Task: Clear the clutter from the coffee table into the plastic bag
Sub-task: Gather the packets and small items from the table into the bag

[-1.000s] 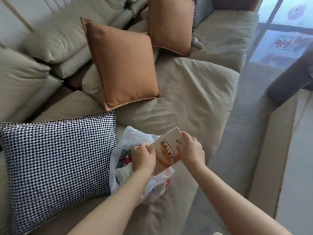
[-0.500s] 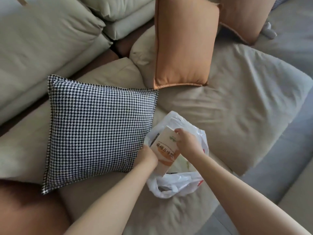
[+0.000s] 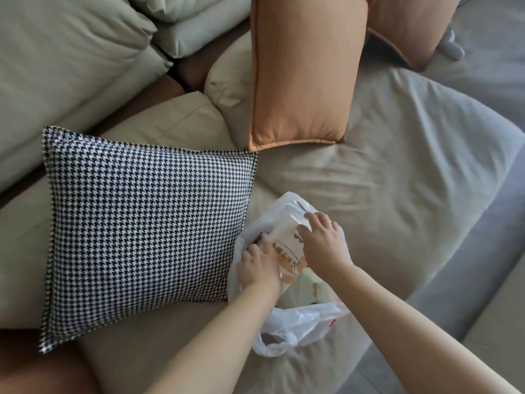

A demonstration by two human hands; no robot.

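A white plastic bag (image 3: 295, 325) lies on the beige sofa seat, just right of a houndstooth cushion. A cream and orange box (image 3: 287, 251) with printed characters lies in the bag's mouth, partly inside. My left hand (image 3: 258, 265) has its fingers curled at the bag's left rim beside the box. My right hand (image 3: 324, 240) lies on the box's upper right part, fingers bent over its edge and the bag's film. Other contents show dimly through the plastic.
The black and white houndstooth cushion (image 3: 147, 231) presses against the bag's left side. An orange cushion (image 3: 304, 72) stands behind, a second one (image 3: 409, 24) at the top right. Grey floor (image 3: 460, 280) runs along the sofa's right edge.
The box has gone from upright above the bag to lower and flatter inside its mouth. Both hands followed it down. The camera swung left and closer to the sofa.
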